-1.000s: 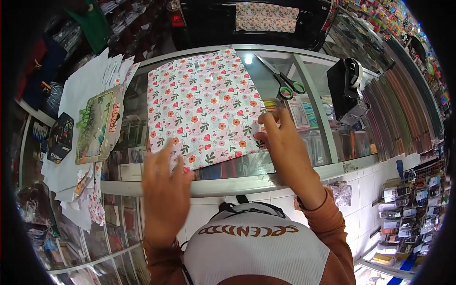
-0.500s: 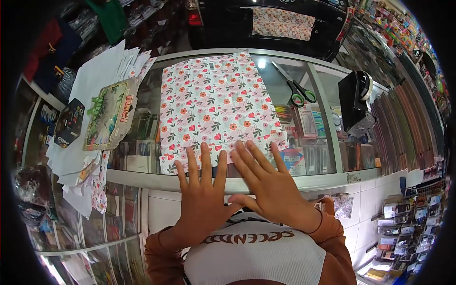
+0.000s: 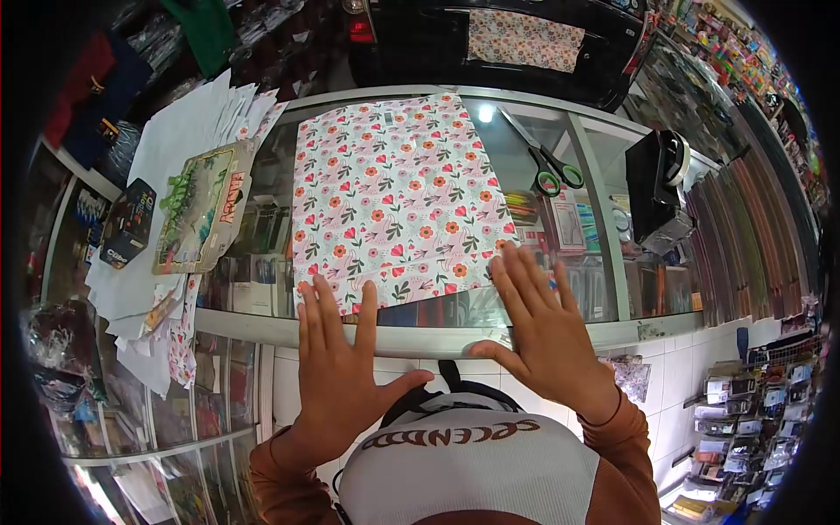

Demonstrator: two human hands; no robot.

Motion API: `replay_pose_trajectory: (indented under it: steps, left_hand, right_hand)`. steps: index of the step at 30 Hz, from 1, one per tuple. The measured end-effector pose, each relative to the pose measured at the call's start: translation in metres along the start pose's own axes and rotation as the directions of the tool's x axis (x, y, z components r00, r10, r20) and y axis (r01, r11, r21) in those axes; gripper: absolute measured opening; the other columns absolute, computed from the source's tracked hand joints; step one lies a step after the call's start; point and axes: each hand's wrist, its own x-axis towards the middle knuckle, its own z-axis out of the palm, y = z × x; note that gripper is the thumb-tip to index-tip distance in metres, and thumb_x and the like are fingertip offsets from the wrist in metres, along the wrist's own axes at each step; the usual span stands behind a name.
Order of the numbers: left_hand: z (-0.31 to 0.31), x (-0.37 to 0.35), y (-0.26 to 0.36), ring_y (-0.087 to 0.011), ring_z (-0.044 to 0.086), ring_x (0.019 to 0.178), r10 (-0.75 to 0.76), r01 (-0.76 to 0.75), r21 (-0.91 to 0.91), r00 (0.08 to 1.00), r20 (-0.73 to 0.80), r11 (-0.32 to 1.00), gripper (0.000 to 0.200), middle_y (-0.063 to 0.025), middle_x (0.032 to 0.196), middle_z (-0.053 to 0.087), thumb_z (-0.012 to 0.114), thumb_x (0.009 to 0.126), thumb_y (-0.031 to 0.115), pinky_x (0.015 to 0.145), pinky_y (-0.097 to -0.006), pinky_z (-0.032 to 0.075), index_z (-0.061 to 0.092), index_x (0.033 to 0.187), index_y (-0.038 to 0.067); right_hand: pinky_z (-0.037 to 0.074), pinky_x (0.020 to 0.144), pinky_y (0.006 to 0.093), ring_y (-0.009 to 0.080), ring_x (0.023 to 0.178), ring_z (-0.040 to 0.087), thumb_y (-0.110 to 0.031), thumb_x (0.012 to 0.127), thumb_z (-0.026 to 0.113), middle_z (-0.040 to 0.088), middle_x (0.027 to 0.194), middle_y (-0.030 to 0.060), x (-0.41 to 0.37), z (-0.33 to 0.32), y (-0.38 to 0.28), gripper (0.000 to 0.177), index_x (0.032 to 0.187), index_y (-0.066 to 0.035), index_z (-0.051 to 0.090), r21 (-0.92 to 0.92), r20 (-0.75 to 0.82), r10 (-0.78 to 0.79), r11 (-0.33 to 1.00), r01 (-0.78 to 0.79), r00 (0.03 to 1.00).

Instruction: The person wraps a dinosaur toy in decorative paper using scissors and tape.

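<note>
A sheet of floral wrapping paper (image 3: 398,192), white and pink with red and orange flowers, lies on the glass counter. Its near edge runs at a slant, with a folded strip along it. My left hand (image 3: 337,367) has its fingertips on the paper's near left corner, fingers stretched out, thumb pointing right. At the near right corner, my right hand (image 3: 551,341) touches the paper with spread fingertips. Neither hand grips anything. Scissors (image 3: 544,162) with black and green handles lie open on the glass, right of the paper.
On the left, a stack of white paper sheets (image 3: 179,131) carries a dinosaur toy pack (image 3: 199,210) and a dark box (image 3: 129,223). A black tape dispenser (image 3: 652,188) stands at the right. Beyond the counter (image 3: 420,339) is a black vehicle (image 3: 420,52).
My hands have moved apart, the left one leftward and the right one rightward. The paper's near edge now slants upward to the right, and its right corner sits higher.
</note>
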Motion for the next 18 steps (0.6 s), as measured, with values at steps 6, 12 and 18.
replay_pose_trajectory:
  steps: [6, 12, 18]
  left_hand:
    - [-0.007, -0.005, -0.01, -0.0528, 0.028, 0.137, -0.029, 0.03, -0.026, 1.0, 0.012, 0.999, 0.102, -0.0394, 0.146, 0.027, 0.063, 0.074, 0.074, 0.111, -0.0564, 0.027, 0.037, 0.149, 0.01]
    - [-0.005, -0.01, -0.046, -0.0389, 0.044, 0.131, -0.132, 0.065, -0.347, 0.976, -0.172, 0.936, 0.061, -0.0211, 0.139, 0.048, 0.064, 0.092, 0.036, 0.108, -0.0459, 0.035, 0.046, 0.141, 0.005]
    - [0.012, -0.007, -0.057, -0.0204, 0.057, 0.103, -0.502, 0.177, -0.711, 0.82, -0.276, 0.681, 0.059, -0.009, 0.104, 0.063, 0.075, 0.082, 0.006, 0.094, -0.0337, 0.043, 0.05, 0.136, 0.003]
  right_hand:
    - [0.011, 0.116, 0.058, 0.0359, 0.146, 0.025, -0.066, 0.091, 0.047, 0.032, 0.153, 0.0242, -0.006, 0.0, 0.007, 0.092, 0.145, 0.007, 0.033, 0.021, -0.009, 0.013, 1.0, -0.013, 1.0]
    - [0.017, 0.114, 0.0544, 0.0333, 0.14, 0.035, -0.051, 0.094, 0.053, 0.041, 0.148, 0.0188, -0.001, -0.001, 0.01, 0.067, 0.138, 0.0, 0.046, 0.168, -0.074, 0.073, 0.984, -0.06, 0.995]
    - [0.031, 0.095, 0.0436, 0.0262, 0.113, 0.053, -0.009, 0.088, 0.067, 0.058, 0.124, 0.009, 0.016, 0.004, 0.022, 0.023, 0.111, -0.012, 0.064, 0.244, -0.329, 0.127, 0.969, -0.046, 0.936]
